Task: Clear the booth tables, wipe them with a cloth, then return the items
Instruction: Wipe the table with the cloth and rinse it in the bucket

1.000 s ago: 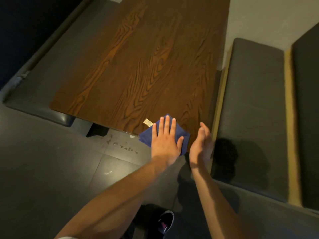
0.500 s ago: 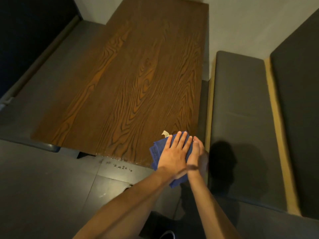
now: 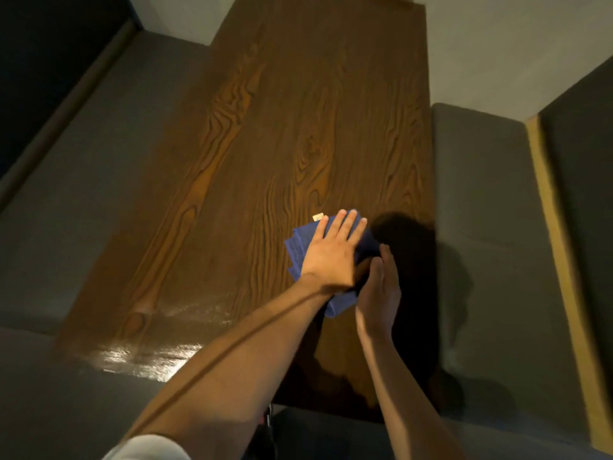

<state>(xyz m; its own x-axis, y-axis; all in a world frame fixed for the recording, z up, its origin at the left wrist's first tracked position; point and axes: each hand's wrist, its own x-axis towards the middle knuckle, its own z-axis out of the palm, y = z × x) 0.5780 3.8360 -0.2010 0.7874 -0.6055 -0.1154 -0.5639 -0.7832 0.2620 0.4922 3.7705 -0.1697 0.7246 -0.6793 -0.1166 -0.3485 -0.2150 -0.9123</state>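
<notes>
Pressed flat on a folded blue cloth [image 3: 300, 249] by the left hand [image 3: 335, 252], fingers straight and spread, on the right half of a dark wood-grain desk [image 3: 265, 161], with a small pale tag [image 3: 317, 217] poking out at the cloth's far edge. Held on edge just beside the cloth, the right hand [image 3: 379, 288], fingers straight and together, thumb side up, gripping nothing. Flanked by grey padded booth seats [image 3: 491, 227] on both sides, with a wet sheen [image 3: 149, 355] along the desk's near left edge.
</notes>
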